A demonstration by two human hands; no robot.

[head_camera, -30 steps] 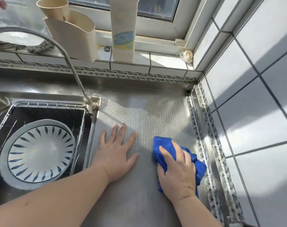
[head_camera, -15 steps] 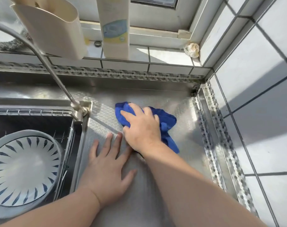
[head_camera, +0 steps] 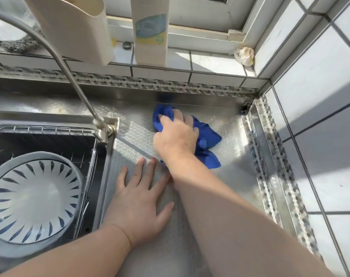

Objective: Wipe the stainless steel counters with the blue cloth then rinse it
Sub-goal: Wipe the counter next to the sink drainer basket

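The blue cloth [head_camera: 209, 136] lies bunched on the stainless steel counter [head_camera: 234, 176], near the back wall. My right hand [head_camera: 176, 136] is on top of it with fingers curled over the fabric, gripping and pressing it down. Flat on the counter nearer to me, beside the sink rim, rests my left hand [head_camera: 138, 200] with fingers spread and nothing in it. Part of the cloth is hidden under my right hand.
The sink [head_camera: 56, 116] on the left holds a wire rack and a blue-patterned plate [head_camera: 30, 196]. The faucet [head_camera: 70, 76] arcs over it. On the tiled sill stand a beige holder [head_camera: 76, 27], a bottle [head_camera: 150, 31] and a small crumpled white lump [head_camera: 244, 55]. A tiled wall [head_camera: 320, 116] bounds the right.
My right hand has carried the cloth from the near right of the counter away from me to its back. My left hand has stayed flat in place.
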